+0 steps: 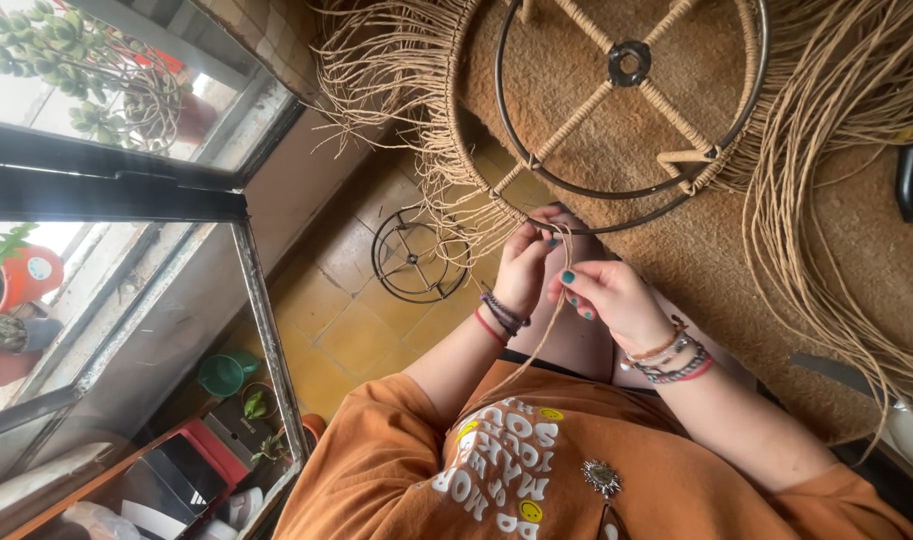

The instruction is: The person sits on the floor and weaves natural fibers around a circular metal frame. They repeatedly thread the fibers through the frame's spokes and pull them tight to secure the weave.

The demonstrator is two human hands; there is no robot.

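orange shirt (576,470) fills the near edge at 6 o'clock. just above it, a tan cord (559,262) is pinched between both hands: left hand (524,268) fingers closed on it at the black metal ring (631,205), right hand (608,297) fingers clamped on its tail (teal nails). at 9 o'clock sits a small wire frame (414,255) on the tile floor (351,330). risk, i judge: slack grip lets the knot loosen, or loose fringe (826,200) at 2 o'clock tangles in.

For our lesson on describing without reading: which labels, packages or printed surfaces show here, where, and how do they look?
Round label: on the orange pot at the far left edge, pale disc.
Shirt print: across the orange shirt's chest, white block lettering with small yellow round faces.
Dark flat boxes: lower left on a shelf, black beside red.
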